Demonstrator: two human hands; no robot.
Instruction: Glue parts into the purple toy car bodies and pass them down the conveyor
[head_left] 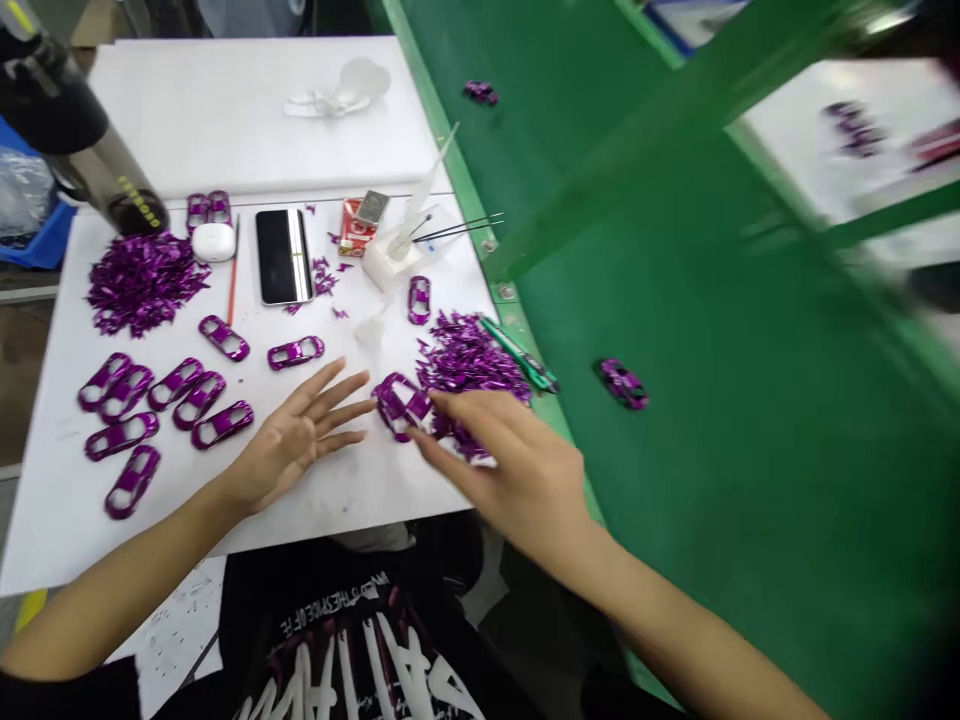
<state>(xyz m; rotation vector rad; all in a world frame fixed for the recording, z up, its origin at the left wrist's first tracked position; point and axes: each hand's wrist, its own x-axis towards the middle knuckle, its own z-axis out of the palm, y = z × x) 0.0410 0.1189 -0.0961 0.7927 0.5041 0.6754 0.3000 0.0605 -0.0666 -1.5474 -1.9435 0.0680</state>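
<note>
My left hand (292, 440) is open, palm turned up and fingers spread, over the white table (315, 515). Nothing is in it. Right of its fingertips is a purple toy car shell (401, 405), which seems to overlap another shell. The thumb and fingers of my right hand (517, 470) close on the shell's right side. Just behind that hand lies a pile of small purple pieces (472, 360). One more shell (419, 300) lies behind the held one, and another (296, 352) lies behind my left hand.
Several purple shells (199, 400) and a second purple pile (142, 285) are on the left. A bottle (90, 140), a phone (284, 257), a white block with tweezers (390, 255) and a green cutter (517, 355) stand or lie around. Toy cars (622, 384) rest on the green belt (712, 480).
</note>
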